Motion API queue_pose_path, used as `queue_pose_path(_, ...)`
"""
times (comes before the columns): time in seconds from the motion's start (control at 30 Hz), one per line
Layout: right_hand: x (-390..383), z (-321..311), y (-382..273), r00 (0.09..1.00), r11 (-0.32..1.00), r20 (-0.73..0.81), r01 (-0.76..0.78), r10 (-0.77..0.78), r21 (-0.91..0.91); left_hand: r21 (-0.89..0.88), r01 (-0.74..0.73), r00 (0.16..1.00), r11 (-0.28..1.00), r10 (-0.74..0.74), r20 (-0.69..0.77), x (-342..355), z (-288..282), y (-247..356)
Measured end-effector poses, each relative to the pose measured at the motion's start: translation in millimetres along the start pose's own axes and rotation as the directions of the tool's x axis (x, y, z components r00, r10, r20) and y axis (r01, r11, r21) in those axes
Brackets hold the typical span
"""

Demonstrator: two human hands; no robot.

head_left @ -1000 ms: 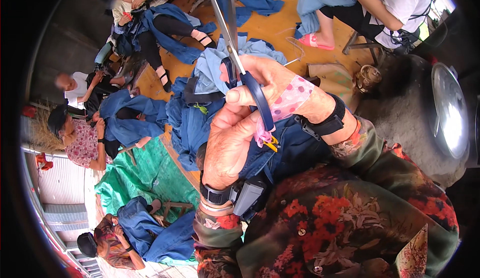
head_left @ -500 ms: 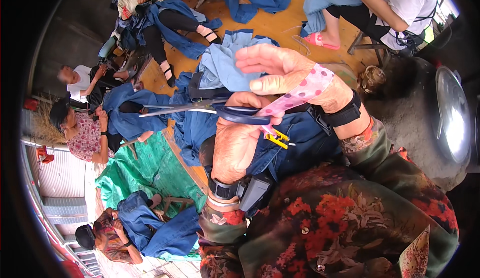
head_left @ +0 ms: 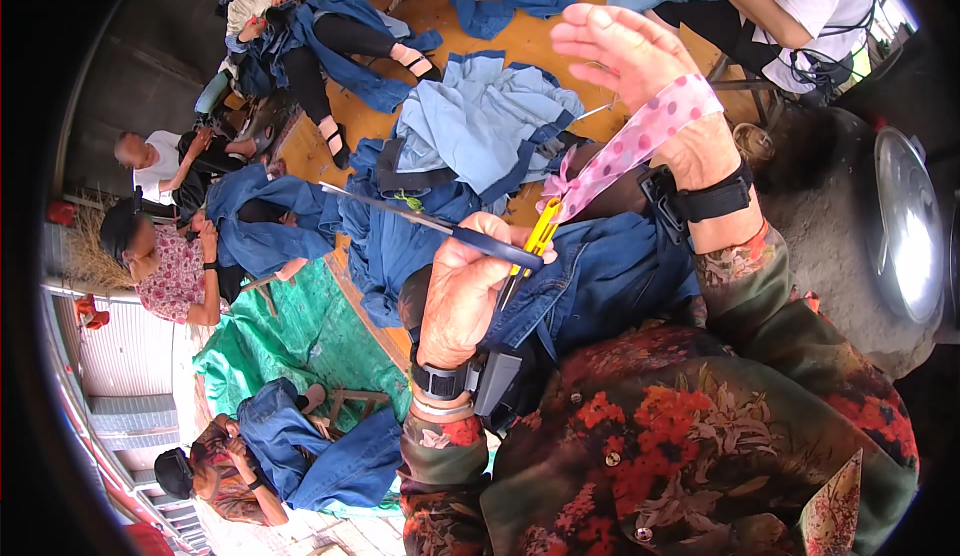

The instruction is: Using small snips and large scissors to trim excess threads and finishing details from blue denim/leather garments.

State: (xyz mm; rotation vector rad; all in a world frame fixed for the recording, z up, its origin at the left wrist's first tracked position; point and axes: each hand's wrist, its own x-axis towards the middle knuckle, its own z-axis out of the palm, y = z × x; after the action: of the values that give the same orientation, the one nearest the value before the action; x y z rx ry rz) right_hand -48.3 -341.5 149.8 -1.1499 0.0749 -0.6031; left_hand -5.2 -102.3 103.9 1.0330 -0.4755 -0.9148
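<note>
My left hand is closed around the dark blue handle of a pair of scissors, blades pointing away to the upper left. A small yellow-handled tool, perhaps thread snips, lies against the same fingers; whether they grip it is hard to tell. A pink polka-dot ribbon joins that tool to my right wrist, with a small knot at the tool's end. My right hand is raised, fingers stretched out, holding nothing. Below both hands, blue denim lies over my lap.
Light blue denim is heaped on the wooden board ahead. Several people sit around with denim garments, among them one in a flowered top at left. A green sheet covers ground to the left. A round metal lid stands far right.
My right hand has moved up and right, drawing the ribbon out. The yellow tool has risen to stand upright by my left fingers. The scissors have tilted, tips higher.
</note>
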Motion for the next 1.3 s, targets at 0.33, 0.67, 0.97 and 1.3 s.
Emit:
queue_pose_path(0.33, 4.2, -41.7, -22.5, 0.961, 0.887, 0.144, 0.155, -0.238, 0.435, -0.073, -0.04, 0.999, 0.997, 0.041, 0.019, -4.1, 2.9, 10.8)
queue_pose_path(0.67, -34.1, 7.5, -27.9, 0.687, 0.521, 0.432, 0.726, -0.585, -0.449, 0.15, -0.137, 0.986, 0.979, 0.149, -0.071, -0.4, 36.0, 14.5)
queue_pose_path(0.97, -58.6, 22.0, 4.2, 0.835, 0.92, 0.475, -0.087, 0.277, -0.383, 0.322, -0.066, 0.998, 0.944, 0.064, 0.019, -3.4, 46.3, 0.6)
queue_pose_path(1.3, -63.8, 28.3, 20.3, 0.482, 0.763, 0.625, -0.563, 0.614, -0.316, 0.369, 0.231, 0.971, 0.9, -0.235, -0.037, -11.4, 45.8, 8.7)
